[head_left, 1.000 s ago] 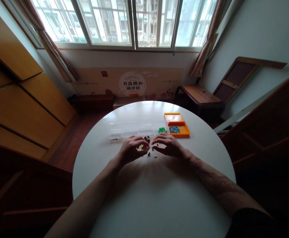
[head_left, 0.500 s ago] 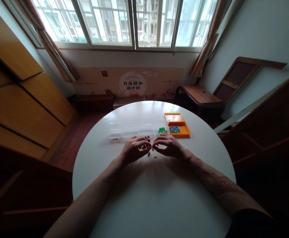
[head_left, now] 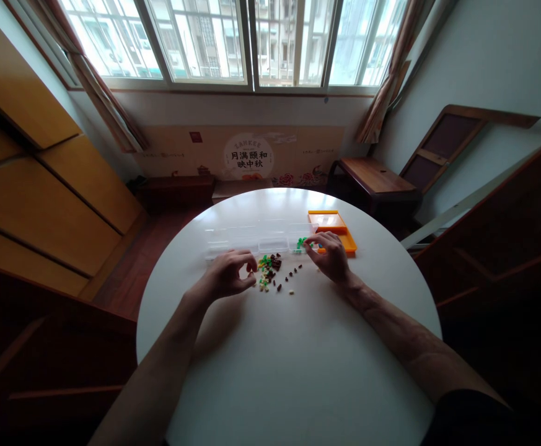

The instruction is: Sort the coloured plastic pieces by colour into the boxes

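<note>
A small heap of mixed beads [head_left: 270,272], brown, green and yellowish, lies on the round white table [head_left: 289,359]. My left hand [head_left: 227,274] rests just left of the heap, fingertips pinched together; whether a bead sits between them cannot be told. My right hand [head_left: 329,254] hovers over the near edge of the orange tray [head_left: 331,224] and the right end of the clear divided box [head_left: 256,240], fingers pinched beside the green beads [head_left: 302,243] in that box. What it pinches is too small to see.
A wooden chair [head_left: 372,179] stands behind the table on the right. Wooden cabinets [head_left: 42,186] line the left side and dark wooden furniture the right. A window wall runs along the back.
My hands have parted from over the bead heap. The right hand moved up and right to the orange tray and clear box; the left drew slightly left, uncovering the beads.
</note>
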`<act>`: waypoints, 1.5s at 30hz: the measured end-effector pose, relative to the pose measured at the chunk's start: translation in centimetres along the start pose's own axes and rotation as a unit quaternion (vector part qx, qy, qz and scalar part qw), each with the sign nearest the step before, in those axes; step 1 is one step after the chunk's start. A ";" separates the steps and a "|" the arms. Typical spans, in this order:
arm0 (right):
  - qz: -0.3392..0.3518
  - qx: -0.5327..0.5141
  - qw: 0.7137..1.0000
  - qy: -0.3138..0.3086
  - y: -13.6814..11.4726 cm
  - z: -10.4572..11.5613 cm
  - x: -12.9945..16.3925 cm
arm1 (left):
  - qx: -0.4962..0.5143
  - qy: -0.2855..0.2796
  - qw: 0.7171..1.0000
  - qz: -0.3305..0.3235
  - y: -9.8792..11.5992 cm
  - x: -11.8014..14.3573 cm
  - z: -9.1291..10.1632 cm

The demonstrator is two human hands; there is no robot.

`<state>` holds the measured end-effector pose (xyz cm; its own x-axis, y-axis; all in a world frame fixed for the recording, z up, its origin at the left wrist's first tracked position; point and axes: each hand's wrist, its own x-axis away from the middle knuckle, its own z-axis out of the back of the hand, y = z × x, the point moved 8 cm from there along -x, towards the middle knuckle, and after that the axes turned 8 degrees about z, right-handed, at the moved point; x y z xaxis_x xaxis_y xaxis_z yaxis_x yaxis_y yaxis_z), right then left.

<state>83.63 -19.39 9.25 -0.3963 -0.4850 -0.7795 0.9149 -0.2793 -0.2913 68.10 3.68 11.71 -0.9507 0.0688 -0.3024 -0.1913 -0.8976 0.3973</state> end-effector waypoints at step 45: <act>0.110 -0.105 0.980 -0.129 -4.3 -1.5 -0.4 | 0.079 0.040 0.996 0.032 0.3 -0.7 -1.8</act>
<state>79.94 -16.75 10.02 -0.1687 -0.7154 -0.6780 0.9651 0.0198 -0.2610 69.13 2.61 10.45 -0.9412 -0.0271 -0.3369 -0.1725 -0.8185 0.5479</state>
